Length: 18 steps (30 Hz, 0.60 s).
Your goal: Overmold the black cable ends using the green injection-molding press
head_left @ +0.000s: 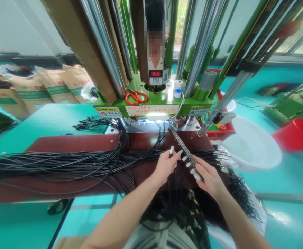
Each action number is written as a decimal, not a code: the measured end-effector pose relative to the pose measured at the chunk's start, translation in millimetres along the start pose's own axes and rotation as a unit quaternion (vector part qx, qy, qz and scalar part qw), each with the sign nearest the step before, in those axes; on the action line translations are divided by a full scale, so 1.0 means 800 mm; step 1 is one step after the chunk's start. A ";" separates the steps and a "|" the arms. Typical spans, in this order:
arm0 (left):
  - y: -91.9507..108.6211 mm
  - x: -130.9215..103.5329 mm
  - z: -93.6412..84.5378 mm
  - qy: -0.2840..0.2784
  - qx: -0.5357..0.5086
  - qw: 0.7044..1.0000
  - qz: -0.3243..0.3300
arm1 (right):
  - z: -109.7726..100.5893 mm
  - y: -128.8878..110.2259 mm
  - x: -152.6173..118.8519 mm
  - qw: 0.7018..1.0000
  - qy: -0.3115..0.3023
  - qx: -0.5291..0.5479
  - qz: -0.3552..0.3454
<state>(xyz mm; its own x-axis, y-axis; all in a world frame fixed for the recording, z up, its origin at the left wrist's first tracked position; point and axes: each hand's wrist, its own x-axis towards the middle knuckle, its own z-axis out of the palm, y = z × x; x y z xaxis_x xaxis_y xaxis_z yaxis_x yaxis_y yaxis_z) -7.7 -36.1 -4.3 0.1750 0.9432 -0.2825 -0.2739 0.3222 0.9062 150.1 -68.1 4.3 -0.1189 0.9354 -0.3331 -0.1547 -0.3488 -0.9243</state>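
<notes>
My left hand (165,166) pinches a black cable by its metal connector (171,150), just left of a long dark metal fixture bar (180,143). My right hand (209,178) grips the near end of that bar, which slants up and left toward the green machine (154,103). Several metal plugs (188,164) sit along the bar's left side. A thick bundle of black cables (63,166) lies across the dark red work board (76,143) to the left.
Red-handled scissors (136,97) and a tape roll (177,92) rest on the machine's green base. A white basin (252,147) and a red tub (296,133) stand to the right. Brown paper sacks (53,86) line the back left. Steel columns rise overhead.
</notes>
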 end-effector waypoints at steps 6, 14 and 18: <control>0.006 0.002 -0.007 -0.019 -0.052 0.998 -0.038 | -0.006 0.000 0.001 0.999 -0.014 -0.027 0.018; 0.004 -0.001 -0.007 0.026 -0.005 0.999 -0.038 | -0.001 0.001 0.000 0.994 -0.024 -0.110 -0.006; 0.004 0.002 -0.008 0.085 0.037 0.995 0.040 | 0.002 -0.003 -0.001 0.999 0.018 -0.043 0.015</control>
<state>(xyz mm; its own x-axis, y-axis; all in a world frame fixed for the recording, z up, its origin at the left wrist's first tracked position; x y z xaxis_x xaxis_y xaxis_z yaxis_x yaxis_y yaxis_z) -14.6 -33.3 -3.9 -0.0087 0.9675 -0.2527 -0.2088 0.2454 0.9467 149.2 -68.3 6.9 -0.0866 0.9265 -0.3662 -0.0672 -0.3722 -0.9257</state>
